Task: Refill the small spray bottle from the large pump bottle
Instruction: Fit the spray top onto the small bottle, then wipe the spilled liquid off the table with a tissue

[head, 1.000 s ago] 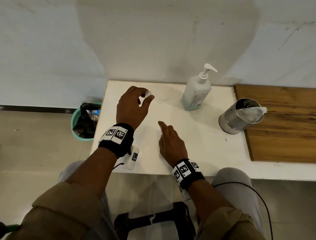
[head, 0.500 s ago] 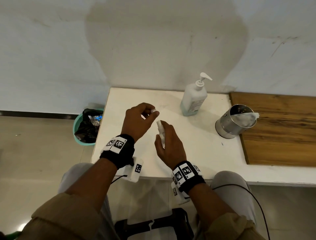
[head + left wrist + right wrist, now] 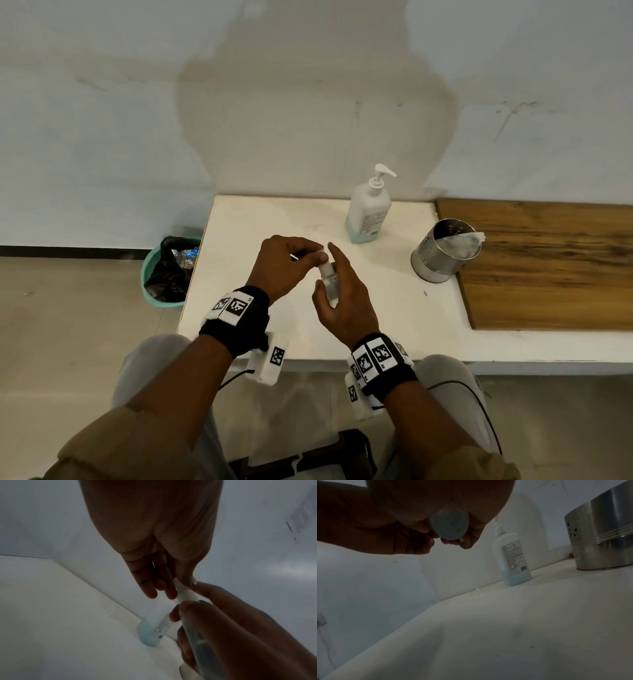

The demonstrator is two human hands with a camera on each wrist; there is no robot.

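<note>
— Well, what is the head view giving us?

— The right hand (image 3: 346,305) is holding the small spray bottle (image 3: 329,281) above the white bench (image 3: 239,233), fingers curling round its clear body, forefinger sticking out straight. The left hand (image 3: 284,263) is pinching the bottle's white top (image 3: 186,595) between thumb and fingertips.

— And the wrist cameras?

— The right one is showing the bottle's round base (image 3: 449,524) from below. It is also showing pale blue liquid sitting low in the large pump bottle (image 3: 513,559), standing at the wall.

— Other containers?

— A steel holder (image 3: 442,253) is holding something white; a green bin (image 3: 168,274) is holding a black bag.
</note>
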